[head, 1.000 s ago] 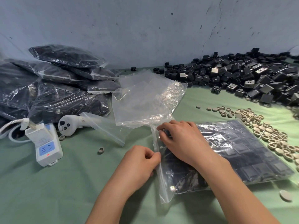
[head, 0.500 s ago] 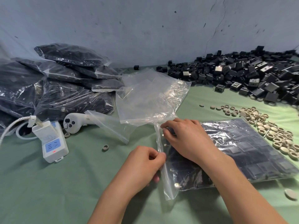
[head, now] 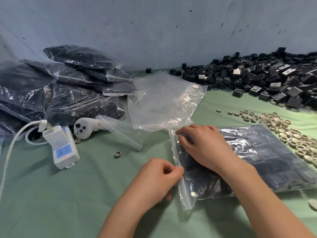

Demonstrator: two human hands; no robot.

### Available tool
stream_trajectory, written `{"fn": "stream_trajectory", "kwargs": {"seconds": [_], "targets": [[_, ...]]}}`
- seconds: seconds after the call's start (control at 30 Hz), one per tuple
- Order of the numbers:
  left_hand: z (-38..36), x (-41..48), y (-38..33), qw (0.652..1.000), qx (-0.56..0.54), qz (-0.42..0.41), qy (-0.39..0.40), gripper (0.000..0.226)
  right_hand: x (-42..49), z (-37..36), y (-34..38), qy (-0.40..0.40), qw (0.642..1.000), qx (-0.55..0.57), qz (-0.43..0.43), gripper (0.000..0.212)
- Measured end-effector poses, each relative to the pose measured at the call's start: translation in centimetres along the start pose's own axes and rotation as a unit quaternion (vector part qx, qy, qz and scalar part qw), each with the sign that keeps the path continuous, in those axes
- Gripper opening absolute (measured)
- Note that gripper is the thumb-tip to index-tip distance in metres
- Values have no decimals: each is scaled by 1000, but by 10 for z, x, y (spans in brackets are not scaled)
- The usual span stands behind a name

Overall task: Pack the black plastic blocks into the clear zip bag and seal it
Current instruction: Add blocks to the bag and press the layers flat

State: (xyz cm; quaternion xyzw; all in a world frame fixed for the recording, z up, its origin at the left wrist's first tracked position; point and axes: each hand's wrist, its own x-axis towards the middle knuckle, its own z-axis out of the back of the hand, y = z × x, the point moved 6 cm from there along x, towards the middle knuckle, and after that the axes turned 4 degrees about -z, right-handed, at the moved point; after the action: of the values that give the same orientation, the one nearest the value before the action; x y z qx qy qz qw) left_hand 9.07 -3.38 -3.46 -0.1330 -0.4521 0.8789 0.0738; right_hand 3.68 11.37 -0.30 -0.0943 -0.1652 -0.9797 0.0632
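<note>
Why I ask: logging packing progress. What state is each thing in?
zip bag: full of black blocks, lying flat.
left hand: pinches its zip strip.
right hand: rests on the bag.
empty bags: unfilled, loose.
packed bags: full, piled.
white device: cable plugged, red light on.

A single view is taken from the person's head, looking forward and down across the green bench [head: 51,194] toward the grey-blue wall [head: 154,31] at the far side. It sits close: both forearms enter from the near edge, with the left hand [head: 159,176] and right hand [head: 202,145] on the zip bag [head: 274,160] just below the middle. The wide lens bends the bench's far edge, taking in stacked bags [head: 68,93] far left and black blocks [head: 274,79] far right.
</note>
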Motion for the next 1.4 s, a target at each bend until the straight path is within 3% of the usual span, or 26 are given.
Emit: {"fn": "stream_trajectory", "kwargs": {"seconds": [1.07, 1.2, 1.4], "targets": [[-9, -15, -2, 997, -7, -20, 75, 42, 0, 3, 2, -11, 1000, 6, 2, 31], [-14, -21, 3, 995, -7, -12, 104, 38, -3, 18, 6, -79, 995, 54, 8, 30], [-16, -26, 1, 996, -22, -27, 87, 37, -29, 43, 15, -216, 975, 46, 14, 26]]}}
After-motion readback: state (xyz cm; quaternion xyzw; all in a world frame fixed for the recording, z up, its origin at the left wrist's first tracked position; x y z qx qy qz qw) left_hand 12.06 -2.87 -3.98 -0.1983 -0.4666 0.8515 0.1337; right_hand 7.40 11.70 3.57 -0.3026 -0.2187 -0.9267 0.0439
